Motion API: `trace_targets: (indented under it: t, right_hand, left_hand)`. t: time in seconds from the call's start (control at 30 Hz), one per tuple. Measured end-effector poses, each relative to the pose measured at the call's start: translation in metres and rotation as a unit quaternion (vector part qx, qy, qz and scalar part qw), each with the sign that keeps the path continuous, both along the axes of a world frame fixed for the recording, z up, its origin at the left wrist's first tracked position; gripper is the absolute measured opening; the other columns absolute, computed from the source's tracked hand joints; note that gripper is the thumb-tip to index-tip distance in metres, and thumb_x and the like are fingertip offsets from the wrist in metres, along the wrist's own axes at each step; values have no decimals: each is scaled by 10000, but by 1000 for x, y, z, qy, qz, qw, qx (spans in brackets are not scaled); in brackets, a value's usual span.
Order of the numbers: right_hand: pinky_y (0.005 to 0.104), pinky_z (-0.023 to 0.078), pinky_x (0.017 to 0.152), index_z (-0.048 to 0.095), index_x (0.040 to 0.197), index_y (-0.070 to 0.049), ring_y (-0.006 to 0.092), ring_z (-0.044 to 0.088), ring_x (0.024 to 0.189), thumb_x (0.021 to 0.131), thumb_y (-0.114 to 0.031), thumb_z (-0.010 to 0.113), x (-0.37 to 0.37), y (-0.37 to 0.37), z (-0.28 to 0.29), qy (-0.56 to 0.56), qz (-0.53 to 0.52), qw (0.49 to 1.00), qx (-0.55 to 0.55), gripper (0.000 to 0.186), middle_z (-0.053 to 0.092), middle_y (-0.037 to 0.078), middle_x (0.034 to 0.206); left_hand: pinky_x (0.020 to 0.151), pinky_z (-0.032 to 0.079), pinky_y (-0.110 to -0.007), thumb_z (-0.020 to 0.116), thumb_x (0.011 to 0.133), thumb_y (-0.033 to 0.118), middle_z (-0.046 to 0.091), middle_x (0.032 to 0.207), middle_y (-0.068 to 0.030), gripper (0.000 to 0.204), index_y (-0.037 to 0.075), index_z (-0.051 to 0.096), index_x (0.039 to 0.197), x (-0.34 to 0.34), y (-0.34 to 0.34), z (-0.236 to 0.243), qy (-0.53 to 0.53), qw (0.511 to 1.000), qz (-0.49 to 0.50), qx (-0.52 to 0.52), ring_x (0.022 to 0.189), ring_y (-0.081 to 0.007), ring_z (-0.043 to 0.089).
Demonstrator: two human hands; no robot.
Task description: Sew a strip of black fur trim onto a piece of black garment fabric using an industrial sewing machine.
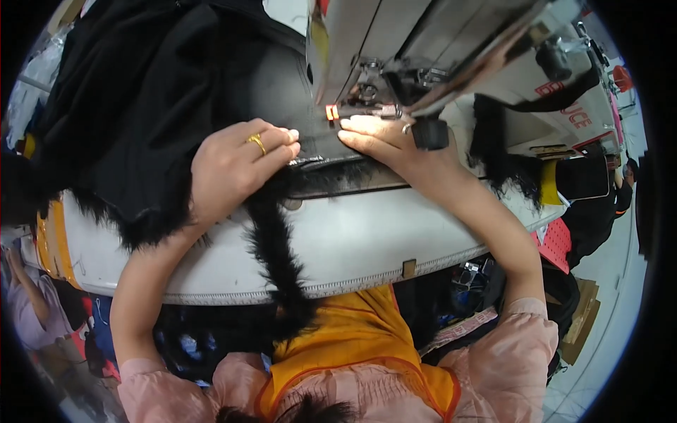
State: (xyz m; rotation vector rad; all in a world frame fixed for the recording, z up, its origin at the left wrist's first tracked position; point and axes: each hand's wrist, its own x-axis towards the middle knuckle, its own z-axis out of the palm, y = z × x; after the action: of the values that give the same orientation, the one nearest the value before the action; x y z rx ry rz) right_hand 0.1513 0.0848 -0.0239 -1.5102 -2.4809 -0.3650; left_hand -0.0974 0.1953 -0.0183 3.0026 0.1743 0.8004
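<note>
Keep your left hand curled flat on the black fabric, pressing it beside the sewing machine; your right hand lies open-fingered at the presser foot, probably guiding the fur trim; feed evenly.

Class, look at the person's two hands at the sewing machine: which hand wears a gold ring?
The left hand, resting flat on the black fabric, has the gold ring. The right hand, close under the sewing machine, shows none.

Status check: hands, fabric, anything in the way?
Left hand flat on black fabric. Right hand at sewing machine foot. Fur trim hangs off table.
</note>
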Motion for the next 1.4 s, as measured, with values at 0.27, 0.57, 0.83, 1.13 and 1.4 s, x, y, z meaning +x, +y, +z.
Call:
trace_targets:
  t: [0.27, 0.57, 0.83, 1.13, 1.4]
  right_hand:
    - [286, 470, 667, 565, 591, -93, 127, 560, 693, 588, -90, 651, 24, 1, -10, -40, -17, 984, 174, 86, 566, -8, 756]
    - [292, 495, 750, 601, 640, -83, 128, 554, 672, 565, -104, 617, 26, 5, -10, -33, -14, 991, 128, 80, 583, -6, 797]
    - [365, 514, 813, 673, 1126, -201, 242, 659, 930, 671, -7, 692, 25, 1, -2, 62, -23, 998, 12, 495, 690, 42, 1014]
    - [298, 500, 768, 626, 1191, -225, 165, 619, 912, 750, -101, 589, 6, -22, 13, -60, 3, 998, 24, 459, 610, -21, 1024]
    - [258, 534, 672, 543, 1288, -219, 134, 570, 956, 792, -112, 541, -18, -6, 7, -45, 53, 997, 17, 508, 561, -75, 1247]
  left_hand:
    - [706, 481, -274, 638, 710, 80, 615, 861, -7, 278, 68, 677, 985, 25, 20, -11, -33, 998, -48, 37, 802, -162, 571]
    - [718, 448, -248, 636, 732, 94, 626, 855, 16, 243, 83, 684, 970, 27, 24, -9, -30, 996, -42, 75, 808, -133, 576]
    - [823, 453, -276, 608, 719, 98, 644, 934, 18, 258, 81, 662, 970, 27, 15, -7, -21, 991, -20, 133, 898, -127, 596]
    - [814, 509, -305, 618, 712, 78, 660, 908, -31, 118, 62, 646, 825, -8, -14, 3, -17, 998, 53, 31, 919, -192, 645]
    - [816, 511, -307, 579, 743, 82, 623, 1063, -40, 153, 40, 607, 888, 7, -23, -3, -1, 999, 44, -8, 983, -180, 618]
